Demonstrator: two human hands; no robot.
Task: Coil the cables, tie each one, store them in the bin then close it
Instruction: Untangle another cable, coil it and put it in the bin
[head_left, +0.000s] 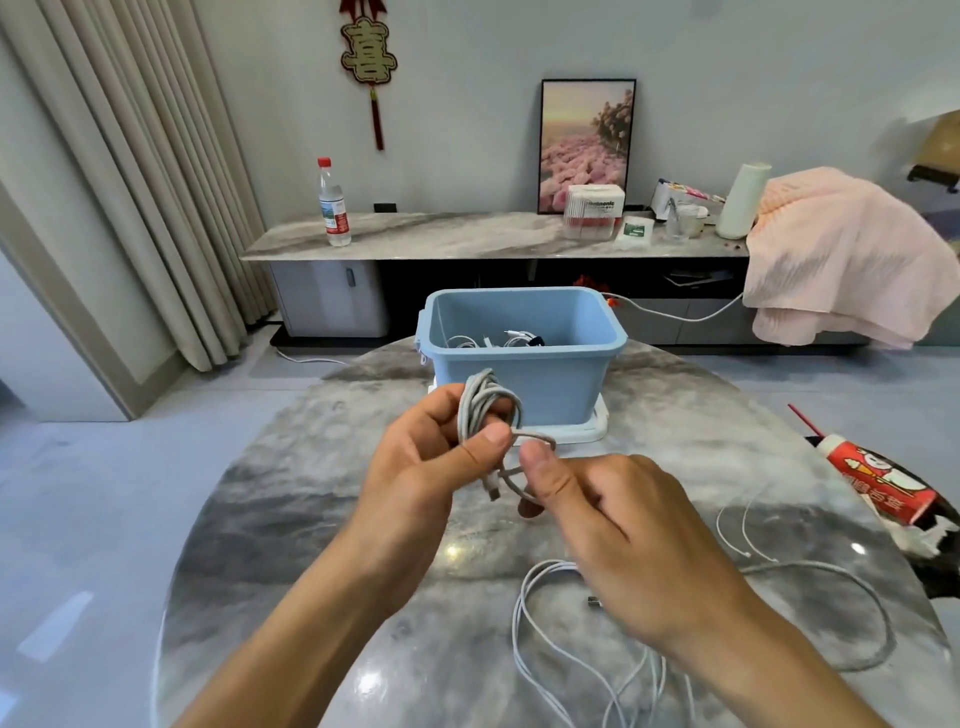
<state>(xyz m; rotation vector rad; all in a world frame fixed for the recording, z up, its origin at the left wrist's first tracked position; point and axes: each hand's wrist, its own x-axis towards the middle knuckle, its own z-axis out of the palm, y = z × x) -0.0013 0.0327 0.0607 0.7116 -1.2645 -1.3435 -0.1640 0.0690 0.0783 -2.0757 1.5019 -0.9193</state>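
A coiled grey cable (485, 402) is gripped by my left hand (426, 462) above the round marble table (291, 519), just in front of the blue bin (519, 364). My right hand (618, 525) pinches the cable's loose end, which loops around the coil's lower part. The bin stands open on its white lid (597, 423), and several coiled white cables (498, 340) lie inside it. A loose white cable (571, 649) sprawls on the table under my right forearm. Two thin white ties (737, 525) lie to the right.
A red and white packet (878, 483) lies at the table's right edge. Behind the table runs a low marble sideboard (467, 234) with a water bottle (333, 205), a tissue box and a framed picture. A pink blanket (841, 260) drapes over its right end.
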